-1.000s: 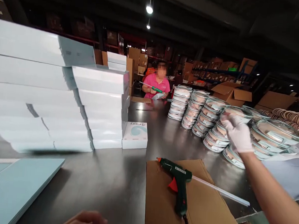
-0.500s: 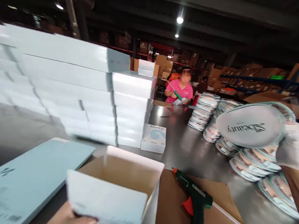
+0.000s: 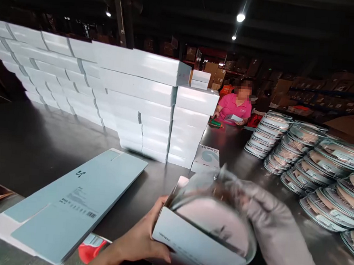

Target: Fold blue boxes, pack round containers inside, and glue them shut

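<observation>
My left hand (image 3: 145, 237) is wrapped round the left side of an upright, light-blue box (image 3: 187, 246) with its top open. A round, flat package (image 3: 216, 218) with a pale pink face and a clear plastic rim stands tilted, partly inside the box mouth. On my right hand (image 3: 259, 205) is a white glove, and its fingers are closed on the package's upper edge near crinkled clear plastic. What lies deeper in the box is hidden. Several similar round packages (image 3: 320, 205) stand in stacks on the right.
A long wall of white boxes (image 3: 137, 97) stands behind, with a printed box (image 3: 207, 159) at its end. Flat light-blue cartons (image 3: 78, 198) lie stacked at left, a red item (image 3: 91, 249) beside them. Across the metal table (image 3: 158, 183) a person in pink (image 3: 235, 106) holds a box.
My right hand has brought the round package from the right down into the box mouth. My left hand and the box moved right. The view has turned left; the glue gun is mostly hidden.
</observation>
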Tool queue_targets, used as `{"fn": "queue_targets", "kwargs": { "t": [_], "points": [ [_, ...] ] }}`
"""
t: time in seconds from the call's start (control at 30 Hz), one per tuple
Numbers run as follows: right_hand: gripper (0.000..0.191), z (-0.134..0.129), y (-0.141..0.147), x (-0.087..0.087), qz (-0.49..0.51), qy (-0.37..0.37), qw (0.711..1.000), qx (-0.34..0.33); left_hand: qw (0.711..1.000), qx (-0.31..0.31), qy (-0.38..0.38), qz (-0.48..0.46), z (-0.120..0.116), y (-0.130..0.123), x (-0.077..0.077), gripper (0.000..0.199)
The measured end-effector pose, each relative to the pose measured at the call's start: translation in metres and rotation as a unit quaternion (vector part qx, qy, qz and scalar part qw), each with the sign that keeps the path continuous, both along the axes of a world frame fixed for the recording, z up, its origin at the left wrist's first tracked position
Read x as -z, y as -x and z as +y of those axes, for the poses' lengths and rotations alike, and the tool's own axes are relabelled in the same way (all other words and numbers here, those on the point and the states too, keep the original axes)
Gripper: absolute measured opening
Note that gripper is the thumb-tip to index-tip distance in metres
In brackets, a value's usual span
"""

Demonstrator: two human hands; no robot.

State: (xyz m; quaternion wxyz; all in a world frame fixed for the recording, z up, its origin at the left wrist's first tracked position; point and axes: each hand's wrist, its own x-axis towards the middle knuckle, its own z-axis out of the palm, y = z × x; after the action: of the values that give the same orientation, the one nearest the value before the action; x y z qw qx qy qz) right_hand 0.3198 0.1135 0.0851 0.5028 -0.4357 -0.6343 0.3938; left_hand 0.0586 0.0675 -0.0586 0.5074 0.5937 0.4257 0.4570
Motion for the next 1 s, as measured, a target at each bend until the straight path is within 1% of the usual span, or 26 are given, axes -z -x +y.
{"fn": "queue_targets", "kwargs": {
  "t": [0.03,0.1,0.13,0.2,0.23,0.27,0.3,0.33,0.37,0.4,0.43,0.5,0.53,0.6,0.63,0.67,0.7,0.73,0.77,0.8,0.83,0.87,0.9,0.93,0.97,1.0],
  "points": [
    [0.035,-0.009,0.004,0.009,0.001,-0.025,1.000,-0.009,1.000,-0.015,0.004,-0.014,-0.003,-0.003,0.005,0.123],
    [0.037,-0.022,0.007,0.035,0.033,-0.101,0.994,0.019,0.999,-0.033,0.012,-0.035,-0.008,-0.007,0.016,0.128],
    [0.038,-0.027,0.008,0.053,0.068,-0.128,0.989,0.036,0.998,-0.043,0.011,-0.044,-0.010,-0.007,0.022,0.131],
    [0.044,-0.035,0.011,0.092,0.126,-0.122,0.984,0.027,0.996,-0.062,-0.021,-0.055,-0.013,-0.006,0.032,0.132],
    [0.053,-0.039,0.013,0.113,0.141,-0.104,0.984,0.014,0.995,-0.066,-0.058,-0.048,-0.014,-0.004,0.035,0.127],
    [0.066,-0.042,0.014,0.132,0.139,-0.085,0.987,0.008,0.992,-0.061,-0.105,-0.030,-0.015,-0.002,0.036,0.117],
    [0.077,-0.045,0.014,0.148,0.124,-0.071,0.990,0.013,0.986,-0.055,-0.155,-0.008,-0.015,0.000,0.036,0.103],
    [0.083,-0.049,0.015,0.162,0.102,-0.059,0.993,0.031,0.978,-0.047,-0.200,0.013,-0.016,0.000,0.034,0.090],
    [0.083,-0.052,0.015,0.172,0.079,-0.050,0.994,0.056,0.970,-0.041,-0.237,0.025,-0.018,0.000,0.031,0.080],
    [0.078,-0.055,0.017,0.178,0.060,-0.044,0.994,0.082,0.965,-0.039,-0.258,0.028,-0.019,-0.003,0.026,0.071],
    [0.071,-0.058,0.019,0.181,0.047,-0.034,0.993,0.102,0.963,-0.052,-0.263,0.019,-0.021,-0.007,0.022,0.064],
    [0.059,-0.064,0.031,0.174,0.057,0.006,0.989,0.139,0.964,-0.118,-0.239,-0.020,-0.025,-0.019,0.012,0.055],
    [0.058,-0.068,0.040,0.166,0.080,0.029,0.984,0.156,0.962,-0.161,-0.217,-0.037,-0.028,-0.025,0.008,0.049],
    [0.067,-0.076,0.059,0.147,0.140,0.071,0.971,0.178,0.956,-0.233,-0.167,-0.056,-0.031,-0.032,0.003,0.037],
    [0.071,-0.079,0.066,0.138,0.167,0.087,0.966,0.177,0.956,-0.249,-0.143,-0.054,-0.033,-0.033,0.002,0.034],
    [0.074,-0.081,0.070,0.130,0.187,0.095,0.963,0.166,0.963,-0.242,-0.117,-0.038,-0.034,-0.031,0.001,0.033],
    [0.075,-0.081,0.067,0.124,0.198,0.096,0.965,0.143,0.971,-0.221,-0.088,-0.009,-0.035,-0.026,0.000,0.033],
    [0.074,-0.079,0.058,0.120,0.195,0.092,0.970,0.114,0.979,-0.194,-0.061,0.025,-0.035,-0.020,0.000,0.033],
    [0.072,-0.075,0.042,0.118,0.174,0.081,0.977,0.090,0.984,-0.165,-0.041,0.058,-0.036,-0.013,-0.001,0.033],
    [0.069,-0.070,0.020,0.117,0.118,0.080,0.986,0.088,0.986,-0.137,-0.030,0.088,-0.035,-0.007,-0.001,0.034],
    [0.068,-0.063,-0.006,0.117,0.050,0.084,0.990,0.098,0.987,-0.115,-0.029,0.108,-0.035,0.000,-0.002,0.034],
    [0.062,-0.055,-0.034,0.117,-0.058,0.106,0.981,0.154,0.987,-0.103,-0.032,0.116,-0.035,0.004,-0.004,0.037],
    [0.046,-0.047,-0.062,0.118,-0.193,0.193,0.935,0.228,0.988,-0.095,-0.033,0.120,-0.034,0.008,-0.006,0.041],
    [0.035,-0.038,-0.087,0.119,-0.232,0.235,0.908,0.257,0.988,-0.087,-0.030,0.124,-0.033,0.010,-0.008,0.046],
    [0.024,-0.030,-0.107,0.121,-0.259,0.270,0.888,0.269,0.988,-0.082,-0.022,0.128,-0.033,0.010,-0.011,0.050],
    [0.020,-0.022,-0.122,0.125,-0.274,0.306,0.871,0.269,0.988,-0.081,-0.013,0.132,-0.033,0.010,-0.013,0.051]
  ]
}}
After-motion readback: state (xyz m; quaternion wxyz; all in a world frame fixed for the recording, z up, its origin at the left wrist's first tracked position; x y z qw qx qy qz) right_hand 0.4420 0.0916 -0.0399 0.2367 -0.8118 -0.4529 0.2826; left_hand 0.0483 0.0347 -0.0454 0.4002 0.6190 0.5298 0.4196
